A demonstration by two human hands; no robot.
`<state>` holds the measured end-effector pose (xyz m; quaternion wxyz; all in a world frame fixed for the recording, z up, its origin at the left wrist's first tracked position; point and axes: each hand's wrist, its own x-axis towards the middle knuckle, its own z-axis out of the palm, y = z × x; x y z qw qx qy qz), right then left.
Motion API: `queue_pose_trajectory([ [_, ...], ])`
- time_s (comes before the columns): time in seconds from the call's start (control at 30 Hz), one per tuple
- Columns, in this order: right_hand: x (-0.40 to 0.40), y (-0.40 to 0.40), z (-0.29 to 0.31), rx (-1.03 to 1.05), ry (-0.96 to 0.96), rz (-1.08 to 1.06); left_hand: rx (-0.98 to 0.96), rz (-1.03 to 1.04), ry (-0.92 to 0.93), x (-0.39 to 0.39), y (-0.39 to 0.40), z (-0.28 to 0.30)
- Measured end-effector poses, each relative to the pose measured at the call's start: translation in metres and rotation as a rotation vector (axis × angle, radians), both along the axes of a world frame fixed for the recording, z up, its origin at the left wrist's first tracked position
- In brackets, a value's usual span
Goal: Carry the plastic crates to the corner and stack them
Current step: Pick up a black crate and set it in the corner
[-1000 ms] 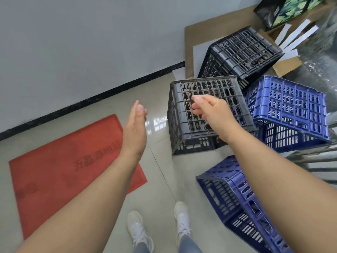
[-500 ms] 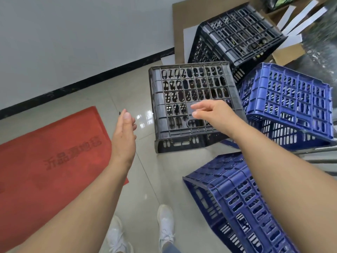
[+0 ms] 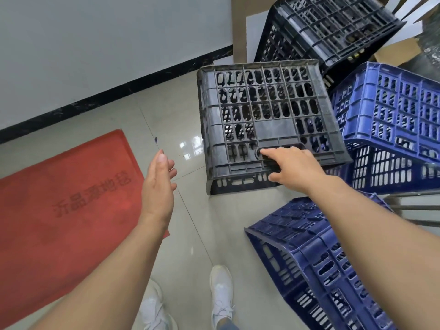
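Grey slotted plastic crate: on its side, nearer than before.
Right hand: now touching its handle slot, grip not clenched.
Left hand: released, flat.

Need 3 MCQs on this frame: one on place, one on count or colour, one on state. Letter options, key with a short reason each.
1. Where is the right hand?
A. on the handle slot of the grey crate
B. on the red mat
C. on a blue crate

2. How many blue crates are in view?
A. one
B. two
C. four

3. What is the state of the left hand?
A. gripping a crate
B. open and empty
C. flat on the floor

Answers:
1 A: its fingers reach into the slot on the crate's near edge.
2 B: upper blue crate at right, lower blue crate by the feet.
3 B: it hangs over the tiled floor, fingers spread, touching nothing.
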<state>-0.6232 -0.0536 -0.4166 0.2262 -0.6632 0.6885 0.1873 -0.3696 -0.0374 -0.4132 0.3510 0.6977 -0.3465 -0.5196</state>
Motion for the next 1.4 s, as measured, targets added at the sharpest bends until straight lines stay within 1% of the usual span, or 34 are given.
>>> queue_pose_trajectory([
  [0.07,0.003,0.0,-0.007,0.022,-0.016,0.03,0.002,0.003,-0.008,0.01,0.002,-0.006],
  [0.23,0.032,-0.004,-0.011,-0.017,-0.143,-0.013,0.017,0.045,-0.001,0.035,0.008,-0.024],
  [0.4,0.101,-0.013,-0.016,-0.058,-0.306,-0.089,0.049,0.089,0.002,0.061,0.014,-0.04],
  [0.53,0.16,-0.025,-0.023,-0.122,-0.372,-0.144,0.068,0.129,0.026,0.088,0.012,-0.042],
  [0.6,0.184,-0.034,-0.025,-0.161,-0.347,-0.179,0.07,0.137,0.028,0.105,0.009,-0.045],
  [0.67,0.198,-0.039,-0.028,-0.2,-0.279,-0.217,0.069,0.132,0.017,0.119,0.005,-0.05],
  [0.73,0.217,-0.039,-0.034,-0.227,-0.17,-0.264,0.075,0.132,0.019,0.138,0.001,-0.054],
  [0.83,0.237,-0.034,-0.048,-0.303,0.011,-0.28,0.069,0.122,0.036,0.163,-0.005,-0.063],
  [0.9,0.243,-0.038,-0.058,-0.357,0.067,-0.291,0.067,0.121,0.049,0.176,-0.01,-0.074],
  [1.03,0.253,-0.052,-0.07,-0.467,0.085,-0.257,0.113,0.12,0.068,0.189,-0.02,-0.115],
  [1.2,0.263,-0.073,-0.069,-0.577,0.068,-0.238,0.227,0.135,0.109,0.185,-0.022,-0.166],
  [1.3,0.265,-0.085,-0.065,-0.6,0.055,-0.237,0.276,0.133,0.129,0.187,-0.022,-0.182],
  [1.4,0.266,-0.095,-0.055,-0.606,0.049,-0.245,0.299,0.14,0.129,0.199,-0.025,-0.184],
])
